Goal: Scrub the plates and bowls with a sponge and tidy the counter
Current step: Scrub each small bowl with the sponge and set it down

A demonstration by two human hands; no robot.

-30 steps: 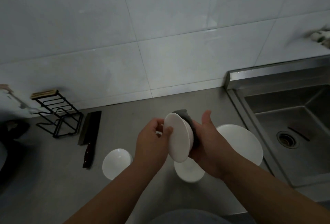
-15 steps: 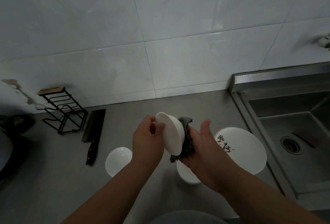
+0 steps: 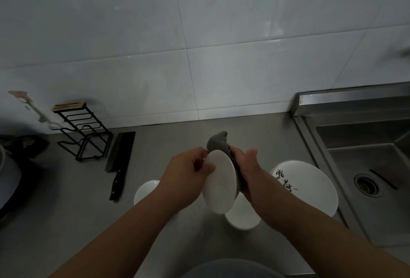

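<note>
Here our left hand (image 3: 185,177) pinches the white plate (image 3: 220,185) by its rim; our right hand (image 3: 249,172) grips the grey sponge (image 3: 218,140) against its other face.

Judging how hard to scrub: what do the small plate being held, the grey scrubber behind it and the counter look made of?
The plate: probably glazed ceramic, smooth, plain white and opaque; hard plastic is possible. The scrubber: soft grey sponge or cloth, since it bunches limply above the plate's rim. The counter: likely brushed stainless steel, a dull grey sheen matching the sink.
</note>
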